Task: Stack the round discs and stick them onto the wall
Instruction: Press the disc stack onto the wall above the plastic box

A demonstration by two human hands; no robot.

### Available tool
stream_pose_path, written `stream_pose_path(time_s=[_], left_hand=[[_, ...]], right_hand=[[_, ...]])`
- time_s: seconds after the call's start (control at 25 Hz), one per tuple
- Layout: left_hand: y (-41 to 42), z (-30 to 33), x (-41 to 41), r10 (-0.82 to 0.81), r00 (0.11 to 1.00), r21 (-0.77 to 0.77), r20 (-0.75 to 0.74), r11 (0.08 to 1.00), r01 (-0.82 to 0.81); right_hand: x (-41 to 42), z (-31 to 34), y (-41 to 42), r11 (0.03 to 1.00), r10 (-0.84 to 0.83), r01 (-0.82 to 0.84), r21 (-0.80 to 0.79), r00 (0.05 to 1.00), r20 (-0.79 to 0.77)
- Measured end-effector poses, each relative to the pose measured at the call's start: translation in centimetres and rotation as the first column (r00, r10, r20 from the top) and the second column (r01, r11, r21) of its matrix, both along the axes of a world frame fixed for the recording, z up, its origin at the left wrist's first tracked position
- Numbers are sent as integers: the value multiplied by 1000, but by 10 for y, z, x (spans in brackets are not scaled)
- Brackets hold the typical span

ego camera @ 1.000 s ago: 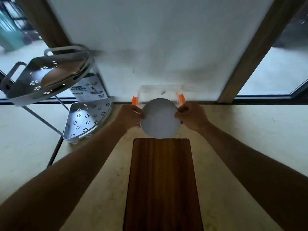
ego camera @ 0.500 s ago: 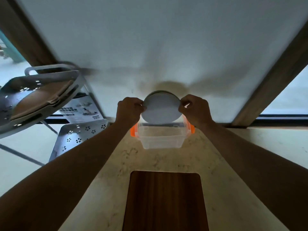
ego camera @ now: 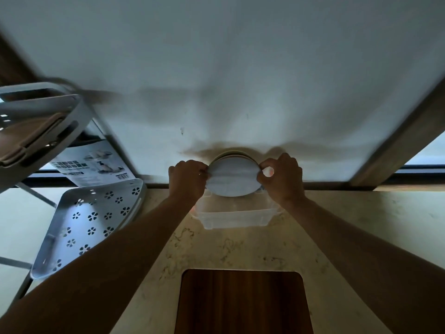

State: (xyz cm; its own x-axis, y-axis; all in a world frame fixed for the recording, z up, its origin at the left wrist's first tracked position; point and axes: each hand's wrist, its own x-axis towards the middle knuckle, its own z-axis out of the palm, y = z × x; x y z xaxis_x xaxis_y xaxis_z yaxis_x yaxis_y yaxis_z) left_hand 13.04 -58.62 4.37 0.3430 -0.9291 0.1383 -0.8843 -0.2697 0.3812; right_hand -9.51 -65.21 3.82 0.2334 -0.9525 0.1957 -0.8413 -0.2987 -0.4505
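A stack of round discs (ego camera: 232, 175), pale grey on its near face with coloured edges behind, is held up against the white wall (ego camera: 228, 68) just above the counter. My left hand (ego camera: 187, 179) grips the stack's left edge and my right hand (ego camera: 281, 175) pinches its right edge. The stack's back face is hidden, so I cannot tell whether it touches the wall. Below it stands a clear plastic box (ego camera: 234, 216) with orange latches, partly covered by my hands.
A white perforated corner shelf rack (ego camera: 89, 220) stands at the left, its upper tier (ego camera: 41, 126) overhanging, with a printed leaflet (ego camera: 94, 167) behind. A dark wooden board (ego camera: 243, 302) lies near me on the marble counter (ego camera: 361, 225). A wooden frame post (ego camera: 397, 145) runs at right.
Both hands lifted the disc stack from above the clear box, away from me, up to the wall. The view tilted upward.
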Motion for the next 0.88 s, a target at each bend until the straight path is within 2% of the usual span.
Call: stream_pose_path(time_s=[0.24, 0.52, 0.68, 0.88], left_hand=[[-2, -9, -6, 40, 994, -36, 102, 999, -37], [-1, -11, -9, 92, 996, -152, 8, 984, -89], [2, 0, -5, 87, 989, -161, -120, 981, -106], [23, 31, -2, 83, 981, -181, -176, 977, -115]], right_hand=[[2, -8, -1, 996, -72, 67, -61, 994, -80], [3, -11, -2, 992, -105, 99, -78, 991, -79], [2, 1, 2, 997, -67, 60, -54, 989, -132], [8, 40, 22, 998, 36, -42, -38, 987, -154]])
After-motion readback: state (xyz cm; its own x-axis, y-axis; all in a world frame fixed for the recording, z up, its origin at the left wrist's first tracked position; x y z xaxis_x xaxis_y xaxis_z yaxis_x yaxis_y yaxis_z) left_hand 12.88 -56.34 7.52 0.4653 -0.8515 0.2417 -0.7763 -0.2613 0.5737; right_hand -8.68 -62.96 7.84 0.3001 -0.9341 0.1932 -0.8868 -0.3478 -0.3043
